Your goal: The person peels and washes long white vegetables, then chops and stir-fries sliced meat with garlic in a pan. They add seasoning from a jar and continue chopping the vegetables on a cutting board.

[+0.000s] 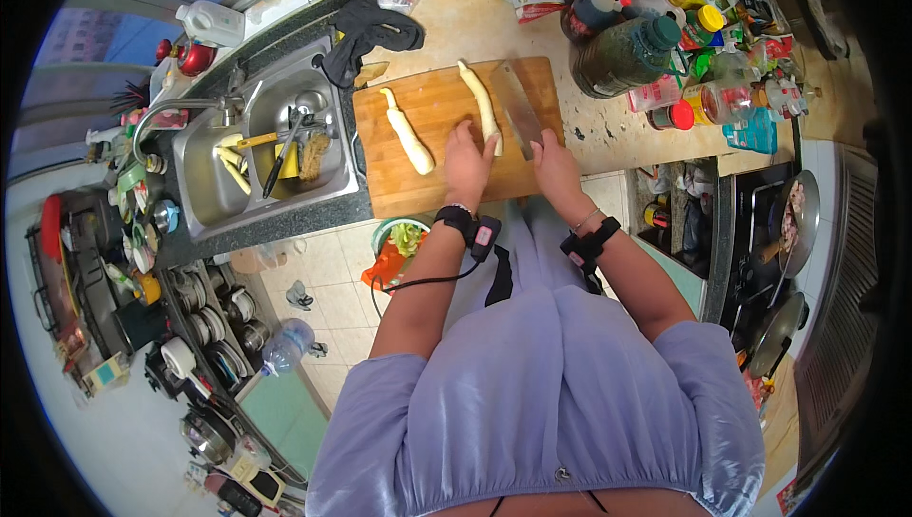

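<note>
A wooden cutting board (456,139) lies on the counter before me. My left hand (468,160) rests at the near end of a long, pale peeled vegetable (481,100), with its fingertips touching it. My right hand (558,169) grips the near end of a cleaver (519,107), whose wide blade lies along the board's right side; its handle is mostly hidden by the hand. Left of my left hand, a second pale peeled vegetable (407,133) lies apart on the board.
A double steel sink (267,207) holds peeled pieces, a sponge and utensils at left. A dark cloth (374,32) lies behind the board. A large green-capped jar (627,54) and bottles crowd the right. A wok (801,221) sits on the stove.
</note>
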{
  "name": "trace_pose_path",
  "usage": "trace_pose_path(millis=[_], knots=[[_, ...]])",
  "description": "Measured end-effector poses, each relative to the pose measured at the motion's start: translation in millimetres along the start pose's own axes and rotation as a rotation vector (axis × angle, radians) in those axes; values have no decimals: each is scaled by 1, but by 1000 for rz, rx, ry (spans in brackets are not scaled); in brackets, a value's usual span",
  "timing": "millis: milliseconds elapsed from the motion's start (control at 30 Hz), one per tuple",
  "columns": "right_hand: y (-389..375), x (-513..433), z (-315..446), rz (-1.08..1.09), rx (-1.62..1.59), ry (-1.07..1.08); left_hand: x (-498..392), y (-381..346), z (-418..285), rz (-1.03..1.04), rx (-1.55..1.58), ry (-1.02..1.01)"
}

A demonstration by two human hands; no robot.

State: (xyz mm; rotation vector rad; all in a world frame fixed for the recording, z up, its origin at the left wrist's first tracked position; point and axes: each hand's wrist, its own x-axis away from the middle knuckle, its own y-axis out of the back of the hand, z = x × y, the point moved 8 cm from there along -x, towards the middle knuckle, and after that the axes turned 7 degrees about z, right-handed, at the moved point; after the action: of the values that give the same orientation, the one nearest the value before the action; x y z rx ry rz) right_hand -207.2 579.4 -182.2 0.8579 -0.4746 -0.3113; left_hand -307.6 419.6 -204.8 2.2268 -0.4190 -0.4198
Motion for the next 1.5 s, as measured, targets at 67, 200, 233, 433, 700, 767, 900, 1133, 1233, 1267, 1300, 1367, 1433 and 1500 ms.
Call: trace_pose_path(millis=[67, 200, 233, 433, 700, 767, 900, 1133, 1233, 1267, 1300, 1367, 1433, 1500], knots=[[-5, 2, -3, -15, 0, -35, -1, -16, 7, 123, 60, 84], [-5, 9, -11, -61, 46, -78, -2, -42, 20, 303, 130, 227], [-4, 11, -13, -69, 49, -82, -1, -47, 23, 333, 150, 264], [-14, 18, -11, -93, -18, -95, 24, -32, 48, 542, 214, 351], [-53, 29, 25, -31, -82, -73, 19, 9, 22, 210, -59, -89], [-57, 32, 28, -31, -123, -97, 21, 4, 15, 214, -8, -183], [-55, 37, 29, -93, -102, -109, 25, -7, 14, 174, 13, -240], [-37, 40, 9, -175, -84, -183, 28, -46, 9, 333, -54, -254], [-31, 42, 9, -180, -21, -175, 24, -57, 7, 337, -11, -215], [-30, 42, 11, -187, 1, -161, 23, -61, 9, 370, 4, -175], [-31, 42, 10, -170, -1, -178, 23, -59, 6, 334, 24, -189], [-33, 43, 10, -153, -8, -189, 26, -60, 7, 357, 52, -154], [-35, 45, 9, -136, 10, -220, 24, -54, 3, 304, 53, -197], [-35, 47, 6, -131, 19, -242, 17, -50, 1, 307, 32, -250]])
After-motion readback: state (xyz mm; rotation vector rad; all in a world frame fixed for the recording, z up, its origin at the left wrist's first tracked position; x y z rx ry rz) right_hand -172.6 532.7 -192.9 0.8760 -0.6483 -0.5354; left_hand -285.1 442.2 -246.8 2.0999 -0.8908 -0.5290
